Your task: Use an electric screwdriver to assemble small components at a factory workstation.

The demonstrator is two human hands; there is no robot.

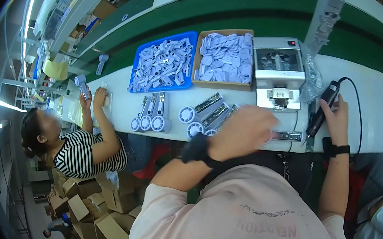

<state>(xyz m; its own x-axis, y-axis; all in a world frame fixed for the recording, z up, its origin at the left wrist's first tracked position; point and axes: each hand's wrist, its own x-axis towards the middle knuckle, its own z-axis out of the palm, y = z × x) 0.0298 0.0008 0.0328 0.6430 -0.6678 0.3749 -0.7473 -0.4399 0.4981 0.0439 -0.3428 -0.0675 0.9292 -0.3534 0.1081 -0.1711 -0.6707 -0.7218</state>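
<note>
My right hand (338,118) is wrapped round a black electric screwdriver (322,110), its thin bit pointing down at the table's near edge. Just left of the bit lies a handheld device (289,135) with an exposed circuit board. Over that device's left end is my left hand (245,129), blurred, with its fingers curled in; what they hold, if anything, is hidden. Beyond the left hand, more open devices (209,110) with round slotted white heads lie side by side, partly covered by the hand. A silver-and-grey machine (277,73) stands just past the hands.
A blue tray (133,79) of white casings and a cardboard box (222,86) of white covers stand at the back. Several devices (158,119) lie left. A co-worker (85,147) sits at the left, handling a device. The screwdriver's black cable (359,118) loops at right.
</note>
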